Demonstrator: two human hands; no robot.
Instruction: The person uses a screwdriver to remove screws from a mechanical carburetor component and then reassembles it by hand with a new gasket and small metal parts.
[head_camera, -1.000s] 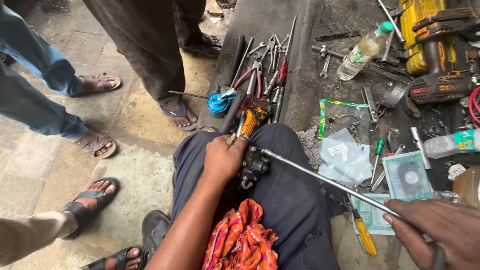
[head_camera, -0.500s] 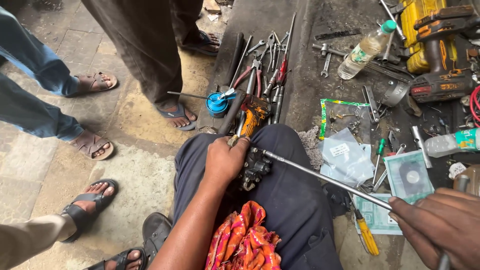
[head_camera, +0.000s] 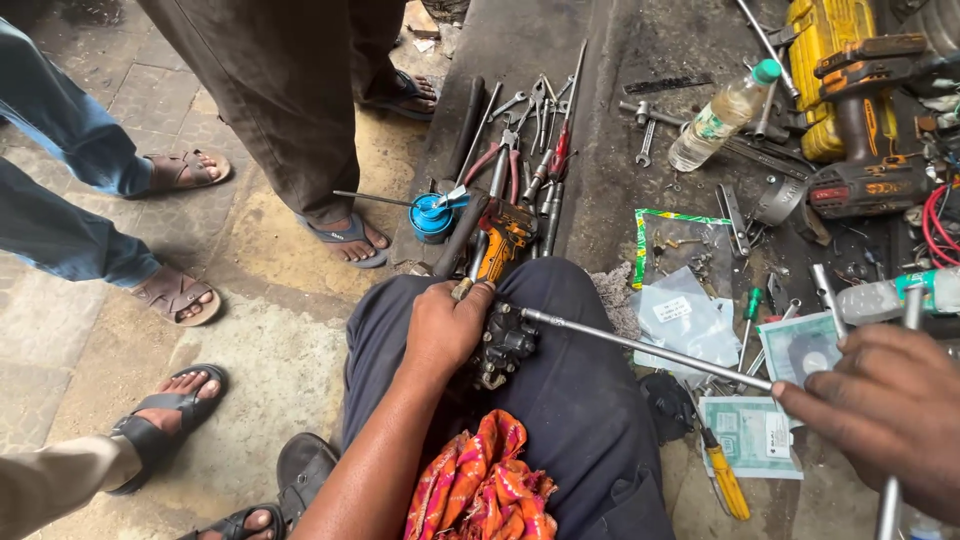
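Left hand (head_camera: 445, 325) rests on the person's dark-trousered knee, its grip clamped around a small black metal mechanical part (head_camera: 503, 345) that sits on the knee at scene centre. Right hand (head_camera: 885, 415) is at the near right, its grip closed on the handle end of a long silver steel rod tool (head_camera: 640, 347). The rod runs from the right hand leftward and slightly farther, its tip seated in the black metal part just beside the left hand's fingers.

An orange and pink patterned cloth (head_camera: 485, 485) lies on the lap, near the part. An orange-handled tool (head_camera: 503, 232) lies just beyond the knee. Farther off, a row of pliers and spanners (head_camera: 530, 130) is spread on the dark ground. A blue round oil can (head_camera: 433, 215) stands to the left of them. A clear plastic bottle with a green cap (head_camera: 722, 112) lies at the far right, near a yellow tool case (head_camera: 825, 60) and an orange and black power drill (head_camera: 865, 175). Clear plastic packets (head_camera: 690, 320) lie right of the knee, under the rod. A yellow-handled screwdriver (head_camera: 725, 480) lies at the near right.

Other people's sandalled feet (head_camera: 180, 290) stand on the stone floor at left.
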